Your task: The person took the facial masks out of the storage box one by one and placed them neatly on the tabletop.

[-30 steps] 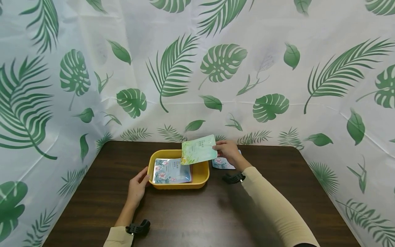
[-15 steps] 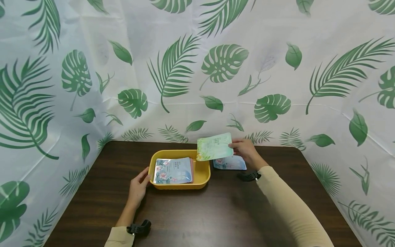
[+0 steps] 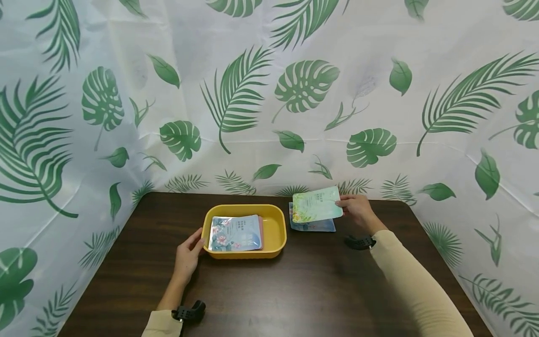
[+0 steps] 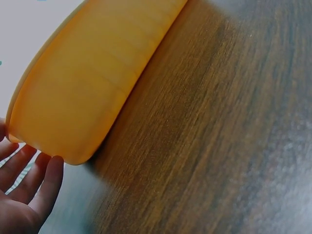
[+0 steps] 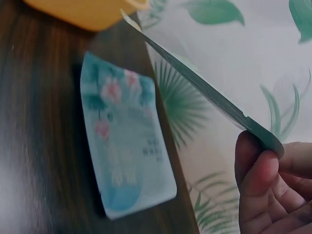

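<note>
My right hand [image 3: 358, 208] pinches a flat green face mask packet [image 3: 316, 206] at its right edge, between thumb and fingers. Seen edge-on in the right wrist view, the green packet [image 5: 204, 92] is raised and tilted above a blue flowered mask packet [image 5: 124, 141] on the table. In the head view it overlaps that blue packet [image 3: 313, 226]. My left hand [image 3: 187, 255] holds the left end of a yellow plastic tray [image 3: 275, 229], fingertips against the outer wall in the left wrist view. Inside the tray lies another blue flowered packet [image 3: 235, 233], with a pink edge [image 3: 261, 229] showing beneath it.
The dark wood table [image 3: 269, 295] has its back edge close to a leaf-printed white curtain [image 3: 269, 154]. The tray stands left of the blue packet on the table. Both wrists wear black bands.
My right hand has carried the green packet rightward, from over the tray to over the blue packet on the table. My left hand and the tray have stayed in place.
</note>
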`<state>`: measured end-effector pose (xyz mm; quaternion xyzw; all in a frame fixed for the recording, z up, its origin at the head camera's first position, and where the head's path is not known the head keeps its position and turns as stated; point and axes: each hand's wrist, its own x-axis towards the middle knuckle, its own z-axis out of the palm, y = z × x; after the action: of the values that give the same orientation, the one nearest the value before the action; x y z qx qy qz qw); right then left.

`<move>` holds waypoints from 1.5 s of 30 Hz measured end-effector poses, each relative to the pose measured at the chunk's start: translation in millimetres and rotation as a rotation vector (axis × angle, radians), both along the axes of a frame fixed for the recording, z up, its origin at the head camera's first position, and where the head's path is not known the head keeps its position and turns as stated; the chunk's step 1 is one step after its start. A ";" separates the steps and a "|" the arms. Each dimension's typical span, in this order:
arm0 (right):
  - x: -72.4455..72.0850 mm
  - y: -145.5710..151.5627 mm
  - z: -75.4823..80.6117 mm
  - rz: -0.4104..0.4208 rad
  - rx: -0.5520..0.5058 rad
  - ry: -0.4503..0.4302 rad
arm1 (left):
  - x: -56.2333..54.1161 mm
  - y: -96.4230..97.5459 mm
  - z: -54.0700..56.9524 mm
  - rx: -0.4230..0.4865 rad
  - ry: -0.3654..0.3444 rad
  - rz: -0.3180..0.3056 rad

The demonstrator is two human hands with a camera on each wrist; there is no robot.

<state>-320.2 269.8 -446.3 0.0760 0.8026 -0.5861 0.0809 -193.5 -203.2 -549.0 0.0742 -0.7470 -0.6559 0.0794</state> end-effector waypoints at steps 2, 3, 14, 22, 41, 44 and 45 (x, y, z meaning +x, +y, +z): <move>0.3 6.9 -1.4 -0.008 0.011 -0.001 | 0.2 -0.2 -0.3 -0.006 0.007 0.003; 0.3 10.0 -2.3 -0.013 0.014 -0.001 | 0.1 -0.4 -0.8 -0.009 0.018 0.005; 1.1 35.2 -7.5 -0.057 0.026 -0.013 | -0.1 1.4 1.0 0.008 0.016 0.008; -2.1 54.0 -17.4 -0.045 0.026 -0.019 | -1.4 1.2 3.4 0.008 -0.023 0.000; -2.2 92.9 -35.1 -0.078 0.181 -0.095 | -0.6 -0.3 2.3 -0.001 0.003 0.004; -2.5 97.0 -39.3 -0.100 0.210 -0.096 | 0.1 -0.8 2.2 -0.010 -0.001 0.000; -2.3 98.1 -40.5 -0.104 0.220 -0.095 | 0.5 -0.9 2.1 -0.011 -0.001 -0.001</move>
<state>-322.6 367.9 -486.8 0.1534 0.8522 -0.4939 0.0795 -193.0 -204.1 -546.9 0.0738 -0.7506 -0.6518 0.0794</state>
